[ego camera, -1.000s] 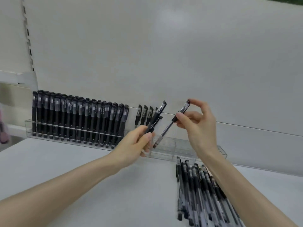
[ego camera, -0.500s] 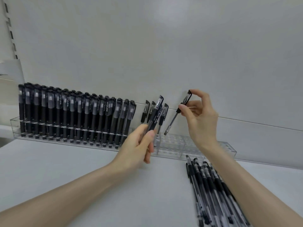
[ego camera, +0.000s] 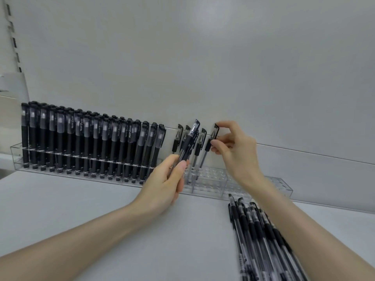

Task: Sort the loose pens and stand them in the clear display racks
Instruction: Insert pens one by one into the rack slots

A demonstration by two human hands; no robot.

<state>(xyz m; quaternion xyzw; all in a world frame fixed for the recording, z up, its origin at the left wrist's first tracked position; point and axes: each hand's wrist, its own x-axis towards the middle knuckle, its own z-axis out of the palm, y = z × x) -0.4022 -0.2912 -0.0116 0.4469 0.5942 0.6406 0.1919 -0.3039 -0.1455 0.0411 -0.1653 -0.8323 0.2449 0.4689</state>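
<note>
A long clear display rack (ego camera: pixel 269 186) runs along the back wall. Its left part holds several thick black pens (ego camera: pixel 91 140) standing upright. Further right, a few slim black-capped pens (ego camera: pixel 199 145) stand in the rack's holes. My right hand (ego camera: pixel 235 151) pinches one slim pen (ego camera: pixel 211 141) by its cap, the pen nearly upright with its tip down at the rack holes. My left hand (ego camera: pixel 168 183) grips a small bunch of black pens (ego camera: pixel 189 142), tips toward my palm. A pile of loose pens (ego camera: pixel 261 240) lies on the shelf under my right forearm.
The white shelf surface (ego camera: pixel 81 209) stretches out in front of the rack. A pale back wall (ego camera: pixel 203 67) rises right behind the pens. A slotted shelf upright (ego camera: pixel 12 37) stands at the far left.
My right hand has carried its pen from a slant above the rack to nearly upright, tip lowered into the rack holes. The left hand keeps its bunch. The view has shifted right.
</note>
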